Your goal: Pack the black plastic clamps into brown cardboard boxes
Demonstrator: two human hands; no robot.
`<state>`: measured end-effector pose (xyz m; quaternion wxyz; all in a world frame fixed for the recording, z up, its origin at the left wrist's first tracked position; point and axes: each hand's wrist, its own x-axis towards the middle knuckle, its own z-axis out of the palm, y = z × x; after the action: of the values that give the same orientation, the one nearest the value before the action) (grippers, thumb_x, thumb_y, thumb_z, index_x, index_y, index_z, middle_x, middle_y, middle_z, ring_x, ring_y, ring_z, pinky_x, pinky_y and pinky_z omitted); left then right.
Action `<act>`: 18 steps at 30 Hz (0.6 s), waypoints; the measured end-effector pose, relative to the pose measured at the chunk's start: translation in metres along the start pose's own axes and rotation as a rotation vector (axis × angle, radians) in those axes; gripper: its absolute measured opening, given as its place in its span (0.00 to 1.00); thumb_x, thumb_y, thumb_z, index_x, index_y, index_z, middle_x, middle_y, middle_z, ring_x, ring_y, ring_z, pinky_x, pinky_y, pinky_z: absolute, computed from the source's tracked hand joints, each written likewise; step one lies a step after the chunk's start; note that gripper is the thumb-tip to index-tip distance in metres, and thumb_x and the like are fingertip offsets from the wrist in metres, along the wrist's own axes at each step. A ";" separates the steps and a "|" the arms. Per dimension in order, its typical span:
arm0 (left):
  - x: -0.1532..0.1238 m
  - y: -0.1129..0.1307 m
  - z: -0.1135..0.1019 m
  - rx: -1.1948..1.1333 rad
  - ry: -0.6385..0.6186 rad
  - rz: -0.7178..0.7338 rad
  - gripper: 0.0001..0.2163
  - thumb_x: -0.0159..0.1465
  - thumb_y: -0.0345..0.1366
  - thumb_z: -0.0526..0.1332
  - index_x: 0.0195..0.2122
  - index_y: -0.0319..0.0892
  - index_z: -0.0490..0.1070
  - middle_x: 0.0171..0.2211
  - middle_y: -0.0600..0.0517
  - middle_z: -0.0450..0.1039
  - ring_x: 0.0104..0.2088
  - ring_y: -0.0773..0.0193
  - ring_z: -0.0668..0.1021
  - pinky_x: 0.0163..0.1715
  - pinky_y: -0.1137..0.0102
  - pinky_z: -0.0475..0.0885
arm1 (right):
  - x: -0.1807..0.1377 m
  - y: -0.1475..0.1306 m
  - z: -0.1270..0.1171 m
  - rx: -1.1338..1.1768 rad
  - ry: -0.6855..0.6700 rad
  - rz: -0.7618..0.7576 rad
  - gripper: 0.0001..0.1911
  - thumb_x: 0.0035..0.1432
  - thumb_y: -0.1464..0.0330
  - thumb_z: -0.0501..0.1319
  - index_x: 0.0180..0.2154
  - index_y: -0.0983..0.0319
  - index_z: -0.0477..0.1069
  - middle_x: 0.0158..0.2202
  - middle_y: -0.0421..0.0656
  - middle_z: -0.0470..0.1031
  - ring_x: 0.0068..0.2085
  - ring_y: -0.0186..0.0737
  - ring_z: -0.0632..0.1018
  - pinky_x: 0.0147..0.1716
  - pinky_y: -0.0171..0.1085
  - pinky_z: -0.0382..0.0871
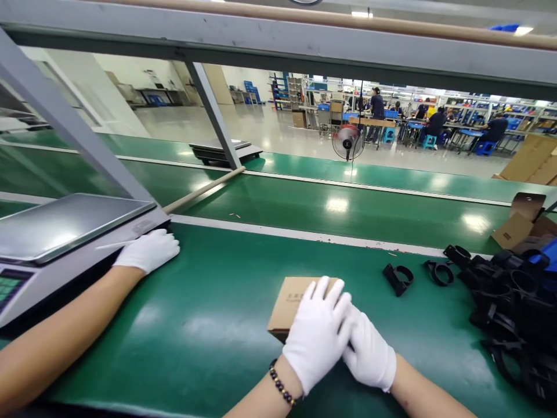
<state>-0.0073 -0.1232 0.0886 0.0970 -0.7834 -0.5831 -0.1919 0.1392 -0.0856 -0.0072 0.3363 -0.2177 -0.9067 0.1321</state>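
Note:
A small brown cardboard box [287, 302] with faint print on its top sits on the green work surface in front of me. My left hand [319, 328], in a white glove with a beaded bracelet at the wrist, lies over the box's top with its fingers against the cardboard. My right hand [369, 348], also white-gloved, holds the right side of the box, its fingers partly hidden behind my left hand. To the right of the box lie loose black plastic ring-shaped brackets [399, 279].
A co-worker's gloved hand [150, 249] reaches in from the left beside a weighing scale [73, 226]. A pile of black brackets [513, 319] and an open cardboard box [517, 229] are at right. A second scale [224, 152] stands across the belt [296, 203]. A metal frame [209, 104] rises ahead.

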 end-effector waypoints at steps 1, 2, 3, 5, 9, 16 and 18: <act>0.003 -0.009 0.001 0.064 -0.028 -0.027 0.10 0.61 0.32 0.56 0.42 0.45 0.73 0.53 0.47 0.70 0.55 0.46 0.69 0.55 0.49 0.66 | 0.002 0.005 -0.004 -0.070 0.011 -0.022 0.32 0.65 0.70 0.49 0.67 0.62 0.42 0.64 0.52 0.58 0.64 0.48 0.59 0.61 0.53 0.58; 0.005 -0.022 0.002 0.125 -0.046 -0.044 0.10 0.62 0.31 0.55 0.41 0.45 0.73 0.54 0.47 0.70 0.55 0.46 0.68 0.55 0.51 0.66 | 0.004 0.013 -0.010 -0.146 0.055 -0.018 0.30 0.64 0.72 0.50 0.66 0.61 0.45 0.62 0.51 0.61 0.63 0.48 0.61 0.61 0.55 0.57; 0.005 -0.039 0.001 0.181 -0.062 -0.060 0.11 0.62 0.30 0.53 0.40 0.45 0.74 0.55 0.46 0.69 0.56 0.46 0.68 0.55 0.52 0.65 | 0.005 0.023 -0.018 -0.222 0.115 0.011 0.29 0.64 0.72 0.50 0.65 0.60 0.49 0.61 0.51 0.62 0.63 0.49 0.62 0.61 0.56 0.56; 0.001 -0.079 -0.002 0.290 -0.085 -0.121 0.13 0.61 0.29 0.53 0.41 0.45 0.75 0.55 0.44 0.67 0.54 0.46 0.68 0.52 0.54 0.66 | 0.004 0.050 -0.036 -0.363 0.224 0.144 0.25 0.64 0.69 0.53 0.62 0.61 0.55 0.59 0.53 0.64 0.62 0.52 0.63 0.59 0.58 0.57; -0.011 -0.152 -0.015 0.565 -0.099 -0.443 0.15 0.58 0.28 0.54 0.42 0.41 0.77 0.51 0.38 0.68 0.49 0.41 0.69 0.47 0.50 0.65 | -0.010 0.099 -0.065 -0.546 0.139 0.455 0.25 0.59 0.67 0.57 0.57 0.64 0.64 0.57 0.59 0.65 0.58 0.62 0.65 0.55 0.63 0.57; 0.014 -0.123 0.029 0.268 -0.070 -0.178 0.15 0.63 0.37 0.51 0.43 0.37 0.74 0.46 0.36 0.70 0.46 0.44 0.70 0.44 0.49 0.65 | -0.011 0.104 -0.054 -0.486 0.077 0.496 0.22 0.55 0.69 0.58 0.52 0.60 0.70 0.30 0.45 0.74 0.38 0.47 0.75 0.57 0.55 0.55; 0.026 -0.083 0.059 0.158 -0.130 0.015 0.12 0.64 0.40 0.53 0.42 0.44 0.73 0.44 0.45 0.72 0.44 0.52 0.71 0.47 0.57 0.66 | -0.008 0.105 -0.056 -0.474 0.144 0.551 0.19 0.56 0.65 0.58 0.50 0.61 0.72 0.27 0.44 0.73 0.34 0.47 0.74 0.51 0.52 0.61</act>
<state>-0.0688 -0.0531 0.0397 0.1217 -0.7884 -0.5958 -0.0932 0.2140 0.0075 -0.0108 0.2914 -0.5342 -0.7934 -0.0116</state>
